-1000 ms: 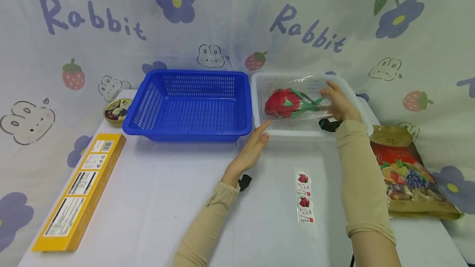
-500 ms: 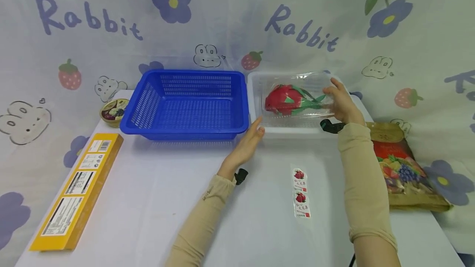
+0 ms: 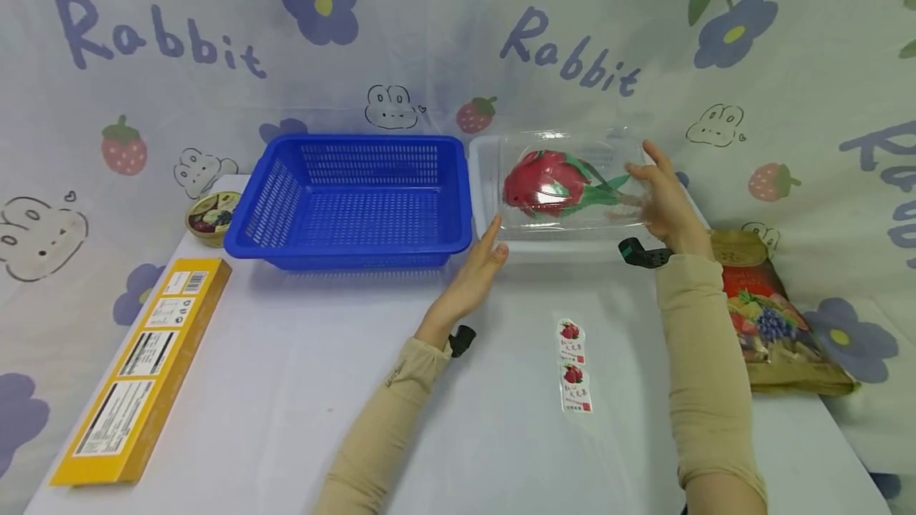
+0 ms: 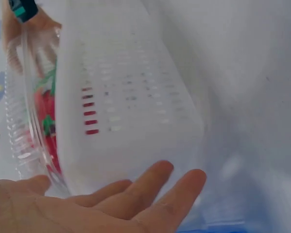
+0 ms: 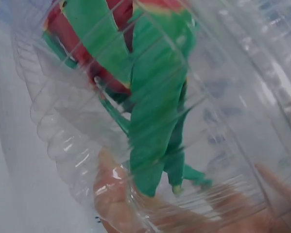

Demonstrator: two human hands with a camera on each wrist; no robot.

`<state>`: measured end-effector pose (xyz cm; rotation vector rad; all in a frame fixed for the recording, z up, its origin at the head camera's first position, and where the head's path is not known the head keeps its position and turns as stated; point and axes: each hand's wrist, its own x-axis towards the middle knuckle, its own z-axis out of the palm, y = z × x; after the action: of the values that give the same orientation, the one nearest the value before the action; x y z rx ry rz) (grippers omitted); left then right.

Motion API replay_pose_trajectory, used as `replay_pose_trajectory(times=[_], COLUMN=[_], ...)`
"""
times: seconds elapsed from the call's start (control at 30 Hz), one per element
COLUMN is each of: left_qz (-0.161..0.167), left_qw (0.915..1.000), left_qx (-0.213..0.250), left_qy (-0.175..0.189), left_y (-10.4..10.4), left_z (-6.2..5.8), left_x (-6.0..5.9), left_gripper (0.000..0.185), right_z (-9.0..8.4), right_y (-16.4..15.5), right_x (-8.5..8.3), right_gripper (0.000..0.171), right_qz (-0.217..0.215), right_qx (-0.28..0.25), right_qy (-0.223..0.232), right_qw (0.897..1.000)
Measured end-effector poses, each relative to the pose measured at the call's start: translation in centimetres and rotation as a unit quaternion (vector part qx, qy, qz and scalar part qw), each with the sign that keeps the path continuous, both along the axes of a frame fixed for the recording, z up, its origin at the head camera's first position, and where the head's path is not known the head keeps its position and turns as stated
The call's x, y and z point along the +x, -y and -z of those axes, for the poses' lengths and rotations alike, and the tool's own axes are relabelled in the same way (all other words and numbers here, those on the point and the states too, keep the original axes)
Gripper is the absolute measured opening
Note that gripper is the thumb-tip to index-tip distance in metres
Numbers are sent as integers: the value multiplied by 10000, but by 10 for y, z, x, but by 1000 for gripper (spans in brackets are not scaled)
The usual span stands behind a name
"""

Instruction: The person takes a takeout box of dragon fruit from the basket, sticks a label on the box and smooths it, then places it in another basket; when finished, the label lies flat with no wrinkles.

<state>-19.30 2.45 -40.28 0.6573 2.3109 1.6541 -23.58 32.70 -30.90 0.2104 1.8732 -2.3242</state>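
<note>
Now the right hand (image 3: 661,201) grips the right end of the clear box (image 3: 565,185) with a dragon fruit (image 3: 544,185) inside, just above the white basket (image 3: 487,181). Its long axis runs left-right; the relaxed left hand (image 3: 483,265) waits at its left end.

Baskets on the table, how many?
2. The blue basket sits at back centre. The white basket stands right beside it, with the left hand at its front corner and the clear dragon-fruit box held over it by the right hand.
</note>
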Motion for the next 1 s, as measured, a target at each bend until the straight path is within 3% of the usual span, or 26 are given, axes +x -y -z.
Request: replay_pose_trajectory(times=[0.1, 0.3, 0.4, 0.5, 0.63, 0.8, 1.0], left_qz=[-81, -242, -302, -302, -271, -354, -715], left_qw=[9999, 9986, 9980, 9989, 9985, 9880, 9715], left_qx=[-87, -251, -257, -137, 471, 1492, 2147], left_qy=[-43, 389, 495, 332, 41, -193, -698], left_y=[1, 5, 6, 8, 8, 12, 22], left_z=[-5, -23, -31, -35, -38, -42, -50], left_x=[7, 25, 31, 34, 34, 33, 33], left_gripper=[101, 69, 67, 67, 75, 95, 72], right_z=[-4, -9, -9, -8, -9, -14, -15], right_y=[3, 8, 11, 14, 20, 33, 56], right_x=[11, 33, 43, 53, 65, 80, 91], right_gripper=[66, 62, 62, 62, 62, 61, 56], right_qz=[6, 132, 266, 417, 455, 158, -121], right_qx=[-24, 191, 223, 83, -174, -424, -287], right_qy=[-212, -536, -671, -888, -1155, -1393, -1607], right_qw=[9998, 9983, 9971, 9951, 9921, 9892, 9865])
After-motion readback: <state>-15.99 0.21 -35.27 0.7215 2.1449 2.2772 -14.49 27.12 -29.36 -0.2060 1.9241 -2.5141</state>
